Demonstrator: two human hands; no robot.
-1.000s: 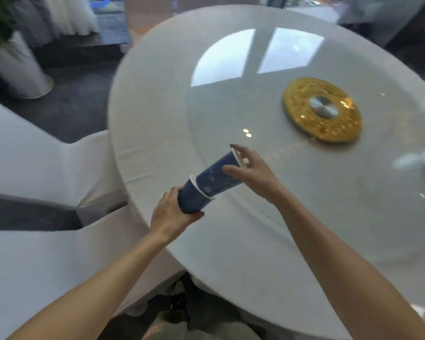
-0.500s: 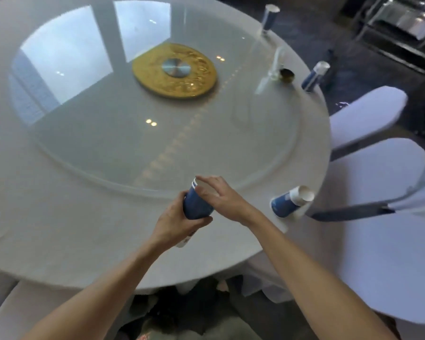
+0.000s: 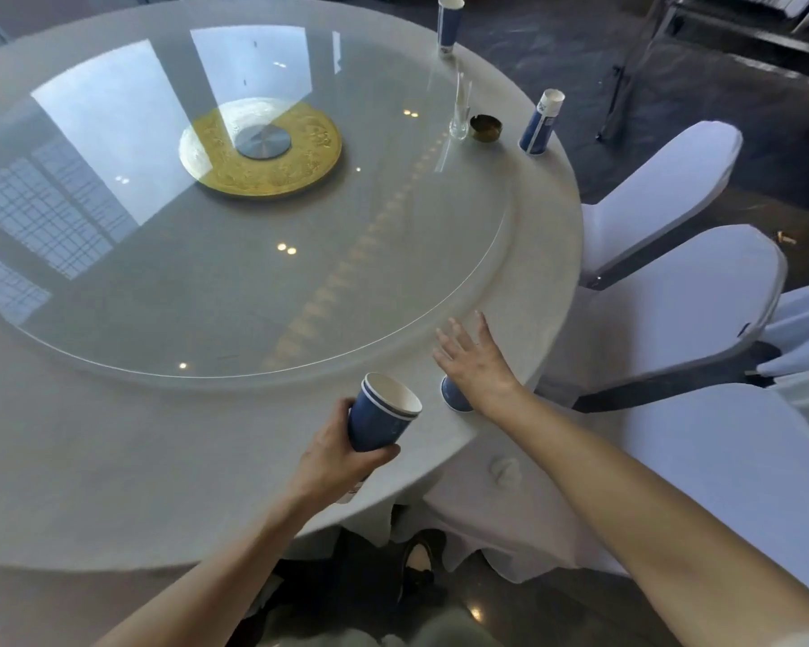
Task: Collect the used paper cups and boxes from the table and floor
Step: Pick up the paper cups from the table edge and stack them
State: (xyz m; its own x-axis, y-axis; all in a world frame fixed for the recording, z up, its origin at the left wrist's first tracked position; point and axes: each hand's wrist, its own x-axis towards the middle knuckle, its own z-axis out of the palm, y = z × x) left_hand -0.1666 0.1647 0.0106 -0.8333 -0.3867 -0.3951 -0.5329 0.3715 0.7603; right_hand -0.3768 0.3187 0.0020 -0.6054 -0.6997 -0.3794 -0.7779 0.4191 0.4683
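From the head camera, the left hand (image 3: 335,452) is closed around a stack of two nested blue paper cups (image 3: 380,420), thumb on the near side and fingers wrapped behind; the stack tilts with its white mouth facing up and to the right, held just over the near rim of the round table (image 3: 113,459). The right hand (image 3: 475,361) reaches out to the right of the stack with fingers spread and palm down, gripping nothing. It hovers over a blue cup lying on its side (image 3: 454,394) near the table's right edge; only the cup's base end shows from under the wrist, and whether the hand touches it cannot be told.

Farther along the right edge, a second blue-and-white paper cup (image 3: 540,123) stands tilted, just beside a small brass-coloured ashtray (image 3: 485,128) and a clear glass toothpick holder (image 3: 459,114). A third paper cup (image 3: 449,23) stands at the far edge. A glass turntable (image 3: 206,282) covers most of the tabletop, with a gold disc (image 3: 295,165) at its middle. Chairs in white covers (image 3: 664,296) crowd the table's right side. A small crumpled white scrap (image 3: 503,469) lies on the draped cloth below the table edge.
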